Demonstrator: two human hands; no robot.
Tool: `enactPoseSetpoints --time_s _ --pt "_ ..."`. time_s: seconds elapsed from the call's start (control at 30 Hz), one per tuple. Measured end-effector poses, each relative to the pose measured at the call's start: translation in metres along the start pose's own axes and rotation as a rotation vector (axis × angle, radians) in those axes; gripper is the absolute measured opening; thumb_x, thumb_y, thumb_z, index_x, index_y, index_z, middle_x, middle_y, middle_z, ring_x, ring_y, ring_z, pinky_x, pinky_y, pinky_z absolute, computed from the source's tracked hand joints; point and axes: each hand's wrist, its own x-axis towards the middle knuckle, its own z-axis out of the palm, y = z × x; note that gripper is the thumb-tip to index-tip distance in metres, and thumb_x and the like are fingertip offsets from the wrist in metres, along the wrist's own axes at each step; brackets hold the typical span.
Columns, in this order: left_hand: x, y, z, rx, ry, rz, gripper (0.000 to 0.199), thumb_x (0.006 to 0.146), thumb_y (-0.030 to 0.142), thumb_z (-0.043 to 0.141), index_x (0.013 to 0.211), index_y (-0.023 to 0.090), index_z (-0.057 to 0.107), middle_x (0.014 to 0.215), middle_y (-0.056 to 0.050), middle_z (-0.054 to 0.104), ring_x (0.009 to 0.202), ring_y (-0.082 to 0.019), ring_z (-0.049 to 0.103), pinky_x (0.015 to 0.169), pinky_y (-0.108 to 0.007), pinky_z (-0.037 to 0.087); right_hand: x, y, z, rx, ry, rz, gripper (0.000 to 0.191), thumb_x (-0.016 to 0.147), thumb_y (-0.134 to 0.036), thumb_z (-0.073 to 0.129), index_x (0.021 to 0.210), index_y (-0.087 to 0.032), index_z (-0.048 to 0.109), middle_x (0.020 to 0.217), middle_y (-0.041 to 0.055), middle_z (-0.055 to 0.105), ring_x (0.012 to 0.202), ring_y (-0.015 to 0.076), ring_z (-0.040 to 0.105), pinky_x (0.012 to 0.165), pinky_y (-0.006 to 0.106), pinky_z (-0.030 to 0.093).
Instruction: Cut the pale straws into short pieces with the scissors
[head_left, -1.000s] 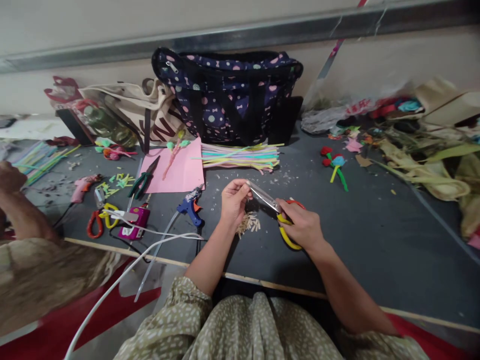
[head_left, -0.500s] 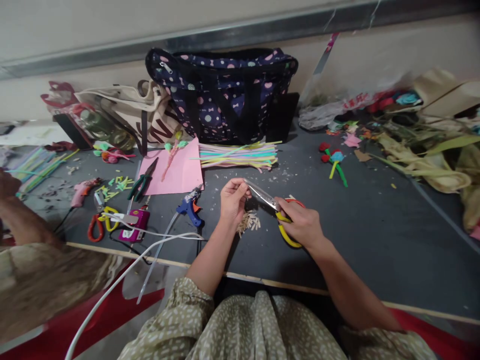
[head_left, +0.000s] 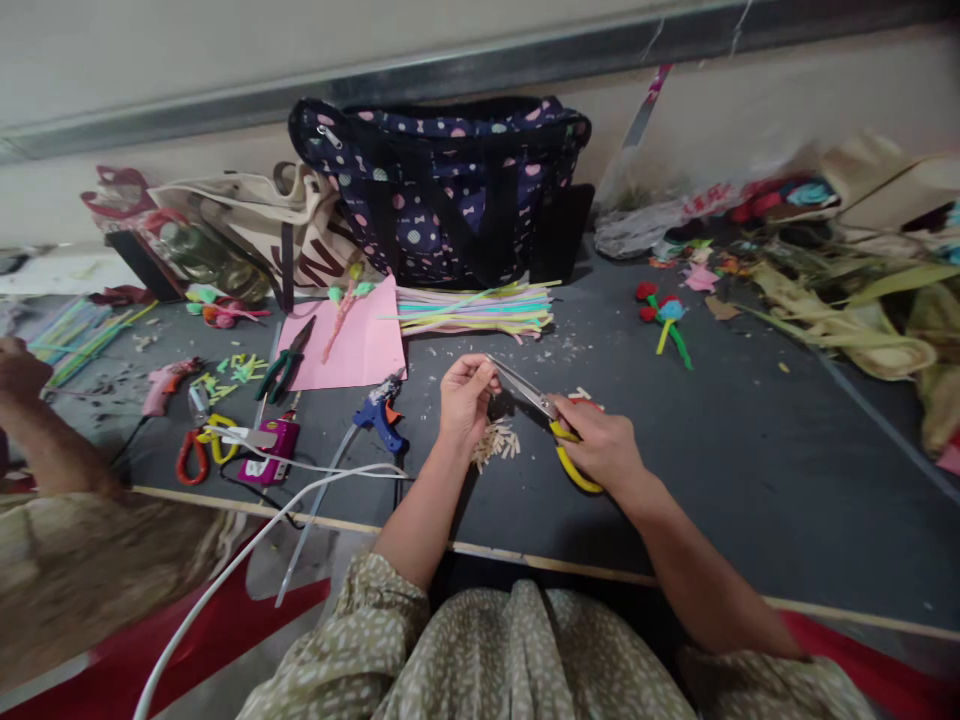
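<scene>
Scissors (head_left: 527, 390) with yellow and red handles are gripped in my right hand (head_left: 606, 448), their blades pointing left over the table. My left hand (head_left: 463, 408) is closed in a pinch right at the blade tips. Whatever lies between its fingertips is too small to make out. Beneath the blades, beside my left wrist, a little heap of short cream-coloured cut strips (head_left: 498, 446) rests on the dark table (head_left: 720, 480).
Left of my hands lie a blue glue gun (head_left: 381, 415), a pink sheet (head_left: 352, 350), green-handled pliers (head_left: 287, 362) and white cables (head_left: 300, 463). Behind are a bundle of pipe cleaners (head_left: 476, 308) and a patterned bag (head_left: 450, 200). Another person's hand (head_left: 19, 370) is at far left.
The scissor blades have shifted slightly and look closer together. Both hands stay in nearly the same place, the left one still pinching at the blade tips.
</scene>
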Motion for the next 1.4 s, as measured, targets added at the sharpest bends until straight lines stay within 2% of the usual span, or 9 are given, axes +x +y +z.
enactPoseSetpoints --time_s 0.2,0.37,0.87,1.1,1.4 --pt "0.003 -0.002 -0.002 -0.015 -0.022 -0.036 0.024 0.063 0.026 0.081 0.076 0.016 0.063 0.065 0.003 0.06 0.052 -0.004 0.052 0.053 -0.017 0.043 0.003 0.005 -0.002 0.032 -0.001 0.062 0.035 0.079 -0.019 0.053 0.113 -0.023 0.06 0.088 -0.0011 0.069 0.075 0.0109 0.063 0.067 0.02 0.043" --pt "0.004 -0.001 -0.003 -0.047 -0.056 -0.053 0.025 0.064 0.026 0.081 0.079 0.017 0.063 0.069 0.003 0.059 0.055 -0.004 0.051 0.055 -0.017 0.043 0.007 0.005 -0.01 -0.054 -0.037 0.135 0.047 0.075 -0.023 0.058 0.122 -0.022 0.055 0.091 0.0012 0.068 0.079 0.015 0.062 0.064 0.024 0.043" --pt "0.005 0.0 -0.002 -0.057 -0.065 -0.07 0.027 0.063 0.028 0.081 0.077 0.018 0.061 0.066 0.004 0.057 0.055 -0.004 0.051 0.055 -0.018 0.043 0.007 -0.001 -0.009 -0.03 -0.013 0.073 0.033 0.077 -0.021 0.057 0.109 -0.023 0.062 0.079 -0.0026 0.064 0.072 0.0103 0.059 0.063 0.02 0.037" --pt "0.004 0.001 -0.001 -0.037 -0.054 -0.055 0.024 0.064 0.028 0.081 0.079 0.018 0.065 0.065 0.004 0.059 0.055 -0.004 0.053 0.054 -0.017 0.045 0.007 0.0 -0.006 -0.121 0.04 0.038 0.034 0.078 -0.022 0.056 0.111 -0.023 0.062 0.08 -0.0017 0.065 0.073 0.0104 0.058 0.061 0.021 0.034" --pt "0.007 -0.002 -0.004 0.021 0.005 -0.029 0.026 0.062 0.028 0.082 0.081 0.017 0.067 0.063 0.004 0.06 0.054 -0.005 0.055 0.056 -0.018 0.048 0.006 0.002 -0.006 -0.148 0.022 0.05 0.037 0.077 -0.02 0.055 0.113 -0.022 0.062 0.08 -0.0018 0.066 0.074 0.0106 0.059 0.06 0.021 0.034"
